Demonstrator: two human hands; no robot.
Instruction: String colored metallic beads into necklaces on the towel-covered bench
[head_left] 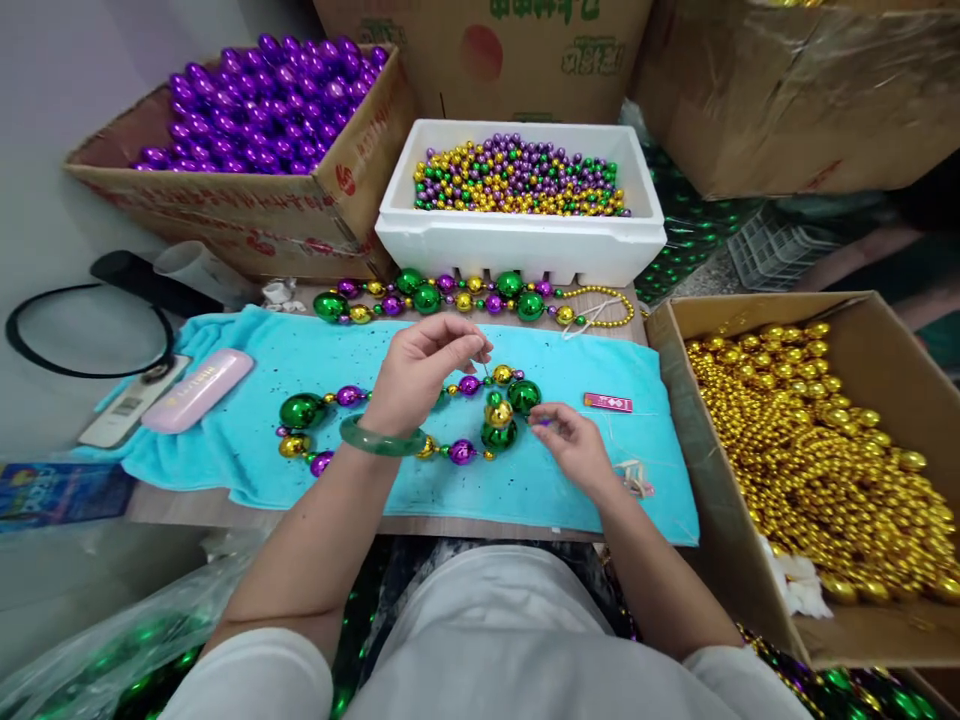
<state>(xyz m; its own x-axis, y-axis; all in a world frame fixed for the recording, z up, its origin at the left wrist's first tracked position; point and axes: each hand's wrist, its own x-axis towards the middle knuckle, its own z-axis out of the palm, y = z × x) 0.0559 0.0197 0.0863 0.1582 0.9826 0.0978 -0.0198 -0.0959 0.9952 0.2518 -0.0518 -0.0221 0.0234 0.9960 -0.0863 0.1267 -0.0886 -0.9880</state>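
A part-strung bead necklace [315, 415] of green, purple and gold beads lies looped on a turquoise towel [300, 350]. My left hand [424, 370], with a green bangle on the wrist, is raised over the necklace with thumb and fingers pinched on a thin thread. My right hand [574, 440] rests on the towel just right of the large green beads [499, 432] and pinches a small purple bead between its fingertips. The thread itself is barely visible.
A finished necklace [450, 297] lies behind. A white foam box [517, 245] holds mixed small beads. A carton of purple beads [262, 100] stands back left, a carton of gold beads [817, 460] right. A pink case [196, 390], a remote and a red lighter [607, 402] lie nearby.
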